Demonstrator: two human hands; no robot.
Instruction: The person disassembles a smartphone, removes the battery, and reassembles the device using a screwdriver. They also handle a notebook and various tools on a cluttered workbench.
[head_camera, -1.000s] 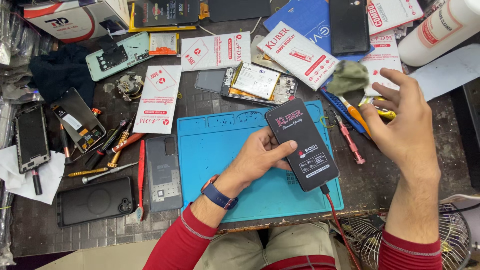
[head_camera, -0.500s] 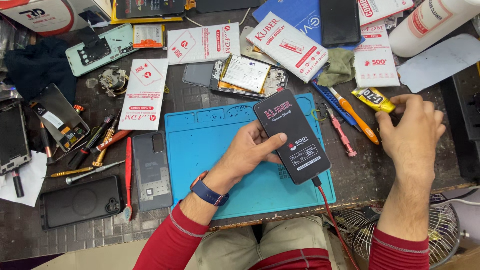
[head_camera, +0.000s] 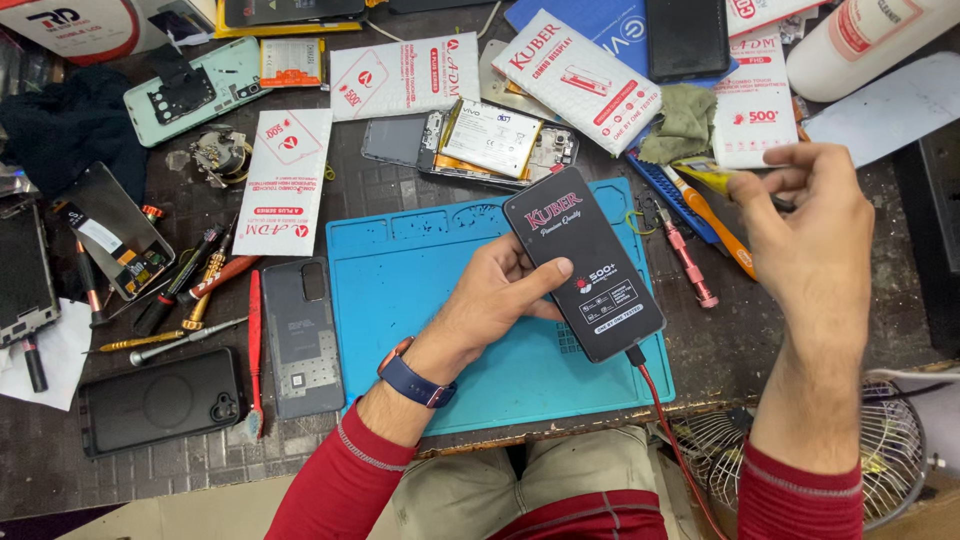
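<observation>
Left hand (head_camera: 500, 295) steadies the black phone (head_camera: 583, 262) on the blue mat (head_camera: 420, 300), fingers curled on its left edge, thumb on the glass; a red cable (head_camera: 668, 420) is plugged at its near end. Likely thin, stiff, slick, fragile glass: best held by the long edges. Right hand (head_camera: 815, 240) hovers raised, fingers pinching a small yellow tube (head_camera: 703, 172). The mat's near edge nearly meets the bench edge. Open mat left; beyond, a pink tool (head_camera: 688, 262), screwdrivers (head_camera: 715, 220) and an opened phone (head_camera: 470, 145) crowd in.

Two bare hands working above the bench

The left hand (head_camera: 495, 295) is lying palm down with its thumb stretched out sideways and fingers curled, while the right hand (head_camera: 815, 235) is hovering raised, its fingertips (head_camera: 745, 185) pinching together, both forearms wearing red sleeves.
</observation>
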